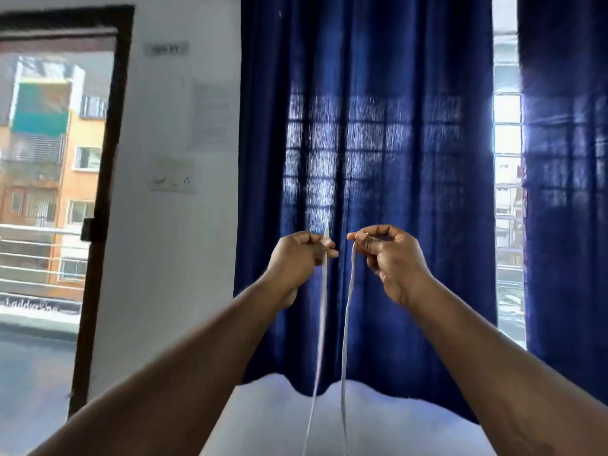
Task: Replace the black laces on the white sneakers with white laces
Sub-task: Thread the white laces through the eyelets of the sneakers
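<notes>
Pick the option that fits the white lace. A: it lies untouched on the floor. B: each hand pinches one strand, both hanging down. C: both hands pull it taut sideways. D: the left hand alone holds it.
B: the left hand pinches one strand of the white lace, the right hand the other, both strands hanging straight down.

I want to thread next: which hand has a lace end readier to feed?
Probably the left hand: the white lace tip pokes out free above its fingers. The right hand hides its end in the pinch.
</notes>
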`<state>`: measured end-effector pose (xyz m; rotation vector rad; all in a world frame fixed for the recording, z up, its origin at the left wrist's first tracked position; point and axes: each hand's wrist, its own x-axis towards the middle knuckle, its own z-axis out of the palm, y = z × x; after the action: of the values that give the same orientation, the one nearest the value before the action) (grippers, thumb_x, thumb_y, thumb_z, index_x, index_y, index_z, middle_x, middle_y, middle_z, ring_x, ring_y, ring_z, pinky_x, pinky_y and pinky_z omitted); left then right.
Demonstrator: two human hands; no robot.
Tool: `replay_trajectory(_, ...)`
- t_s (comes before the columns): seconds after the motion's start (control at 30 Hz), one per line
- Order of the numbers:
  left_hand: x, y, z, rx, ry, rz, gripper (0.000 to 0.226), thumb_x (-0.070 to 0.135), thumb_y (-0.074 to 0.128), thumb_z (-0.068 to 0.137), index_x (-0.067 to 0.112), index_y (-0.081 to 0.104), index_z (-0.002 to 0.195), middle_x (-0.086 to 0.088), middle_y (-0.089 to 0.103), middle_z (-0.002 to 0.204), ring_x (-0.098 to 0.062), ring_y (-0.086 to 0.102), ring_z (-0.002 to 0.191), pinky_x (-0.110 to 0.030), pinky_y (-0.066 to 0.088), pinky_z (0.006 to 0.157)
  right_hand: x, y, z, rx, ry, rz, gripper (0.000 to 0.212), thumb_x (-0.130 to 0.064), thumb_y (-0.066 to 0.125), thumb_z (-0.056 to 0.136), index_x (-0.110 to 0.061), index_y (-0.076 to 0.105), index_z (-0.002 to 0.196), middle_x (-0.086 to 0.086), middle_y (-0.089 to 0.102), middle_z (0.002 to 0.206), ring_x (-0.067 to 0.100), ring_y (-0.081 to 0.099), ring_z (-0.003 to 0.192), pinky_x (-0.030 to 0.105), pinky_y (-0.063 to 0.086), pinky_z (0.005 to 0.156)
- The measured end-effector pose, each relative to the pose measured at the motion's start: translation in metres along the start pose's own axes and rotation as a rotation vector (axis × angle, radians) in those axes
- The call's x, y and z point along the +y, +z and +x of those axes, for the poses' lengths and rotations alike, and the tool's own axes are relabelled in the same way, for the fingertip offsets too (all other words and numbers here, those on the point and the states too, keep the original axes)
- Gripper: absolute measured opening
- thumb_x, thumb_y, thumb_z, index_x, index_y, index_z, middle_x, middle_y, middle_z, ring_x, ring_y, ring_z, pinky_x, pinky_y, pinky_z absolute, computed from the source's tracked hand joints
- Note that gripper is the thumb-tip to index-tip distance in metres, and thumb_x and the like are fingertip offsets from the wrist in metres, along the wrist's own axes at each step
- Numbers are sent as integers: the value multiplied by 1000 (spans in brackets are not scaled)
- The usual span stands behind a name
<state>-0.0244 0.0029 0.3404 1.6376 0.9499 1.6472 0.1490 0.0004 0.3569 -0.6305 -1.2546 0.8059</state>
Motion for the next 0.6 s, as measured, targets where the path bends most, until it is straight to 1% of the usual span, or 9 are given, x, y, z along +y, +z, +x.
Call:
replay_trajectory(0.1, 31, 3, 8, 6, 8, -17, 13, 28, 67, 101, 20, 73, 94, 3, 81, 92, -8, 62, 78, -22, 42, 65, -25, 12, 12, -40, -17, 21, 11, 1, 69, 95, -10, 68, 90, 8, 80, 91, 2, 68, 63, 15, 46, 54)
replay_trajectory(0.17, 40, 3, 9, 7, 19, -6, 11, 26, 68, 101, 19, 73, 94, 1, 80, 87, -9, 60, 74, -22, 42, 63, -34, 16, 19, -63, -30, -10, 8, -3, 70, 95, -11, 71, 93, 5, 80, 91, 2, 67, 65, 18, 43, 57)
replay_trajectory(0.27, 43, 0, 8, 24, 22, -18, 7, 21, 70, 99, 19, 72, 93, -2, 79, 85, -7, 59, 68, -20, 41, 58, -37, 19, 24, -84, -43, -68, 9, -6, 68, 97, -12, 74, 100, 2, 81, 94, 4, 67, 74, 17, 44, 57)
replay_trajectory(0.33, 42, -2, 7, 31, 7, -30, 4, 19, 69, 100, 19, 70, 96, -2, 80, 87, -8, 57, 67, -23, 42, 61, -37, 20, 23, -106, -30, -88, 12, -6, 66, 99, -12, 75, 103, 1, 81, 96, 7, 65, 80, 18, 43, 59)
replay_trajectory(0.4, 41, -5, 6, 39, -8, -40, 7, 16, 65, 100, 19, 69, 97, -1, 80, 89, -11, 57, 73, -26, 45, 67, -35, 22, 20, -124, -17, -103, 14, -6, 64, 100, -13, 75, 104, 1, 81, 97, 7, 65, 83, 19, 42, 61)
replay_trajectory(0.47, 41, -6, 6, 52, -17, -50, 12, 14, 61, 101, 21, 69, 94, 1, 80, 90, -13, 60, 80, -29, 47, 70, -33, 23, 18, -128, -14, -123, 15, -7, 64, 100, -15, 77, 102, -1, 81, 98, 6, 65, 84, 20, 43, 64)
replay_trajectory(0.53, 44, -8, 7, 63, -32, -54, 15, 15, 59, 101, 22, 69, 92, 3, 80, 90, -12, 61, 81, -30, 48, 71, -31, 25, 19, -119, -16, -140, 15, -8, 67, 98, -17, 79, 100, -4, 81, 98, 5, 65, 85, 21, 44, 66)
replay_trajectory(0.6, 46, -10, 9, 78, -45, -53, 16, 15, 59, 102, 21, 69, 92, 2, 80, 92, -12, 59, 79, -29, 48, 69, -30, 28, 19, -106, -19, -148, 15, -9, 69, 97, -18, 81, 98, -8, 79, 94, 4, 62, 81, 19, 45, 64)
